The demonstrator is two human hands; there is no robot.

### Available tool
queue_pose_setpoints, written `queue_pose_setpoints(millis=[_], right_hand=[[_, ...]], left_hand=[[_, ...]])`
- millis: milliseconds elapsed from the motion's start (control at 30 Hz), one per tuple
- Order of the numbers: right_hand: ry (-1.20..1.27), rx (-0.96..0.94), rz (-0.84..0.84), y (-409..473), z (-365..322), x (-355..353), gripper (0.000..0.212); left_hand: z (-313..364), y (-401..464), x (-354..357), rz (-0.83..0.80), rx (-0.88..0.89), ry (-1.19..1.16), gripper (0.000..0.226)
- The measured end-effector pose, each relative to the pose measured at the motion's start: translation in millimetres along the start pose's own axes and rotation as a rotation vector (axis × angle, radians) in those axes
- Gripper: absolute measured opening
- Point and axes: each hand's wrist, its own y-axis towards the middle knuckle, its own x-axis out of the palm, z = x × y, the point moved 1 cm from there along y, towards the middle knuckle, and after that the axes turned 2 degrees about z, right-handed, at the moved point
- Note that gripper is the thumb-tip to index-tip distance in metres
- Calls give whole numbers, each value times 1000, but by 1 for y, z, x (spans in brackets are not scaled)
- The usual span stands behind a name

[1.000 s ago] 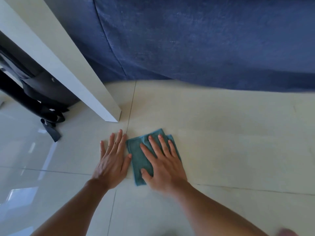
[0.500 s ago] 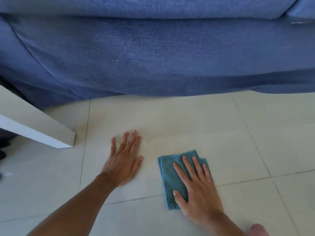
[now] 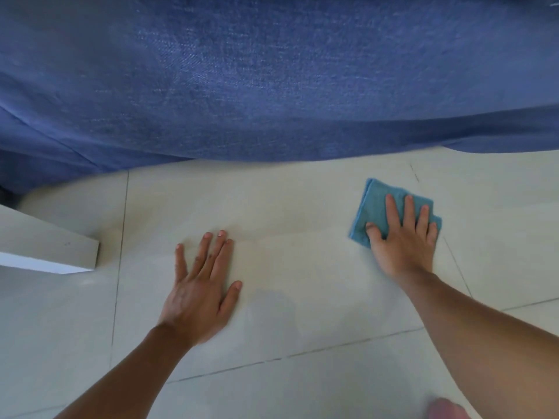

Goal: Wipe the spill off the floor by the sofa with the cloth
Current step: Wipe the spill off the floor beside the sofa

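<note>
A folded teal cloth (image 3: 375, 204) lies flat on the pale tiled floor (image 3: 302, 267), close to the lower edge of the blue sofa (image 3: 272, 80). My right hand (image 3: 403, 237) presses down on the cloth with fingers spread, covering its near half. My left hand (image 3: 201, 285) rests palm down on the bare tile to the left, fingers apart, holding nothing. A faint damp sheen shows on the tile between the hands; no distinct spill is visible.
A white table leg or furniture edge (image 3: 45, 246) juts in at the left, just off the floor. The sofa front fills the whole upper half. A knee (image 3: 447, 409) shows at the bottom right. Dark grout lines cross the tiles.
My right hand has slid the cloth to the right and farther toward the sofa. My left hand has stayed planted on the tile. The view has shifted right.
</note>
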Motion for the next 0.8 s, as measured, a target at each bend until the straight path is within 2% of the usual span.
queue_pose_setpoints(millis=[200,367,500,800], right_hand=[[-11,-190,-31,48,-111,-6,75],[34,-531,-67,-5,-201,5,79],[60,-671,-80,-59,-200,19,80],[90,-563,-103,-95,-139,18,80]], left_hand=[[-2,2,2,20,-1,-54,73],[-7,1,3,78,-40,-211,68],[-9,1,-1,143,-92,-345,64],[-9,0,0,139,-66,-294,67]])
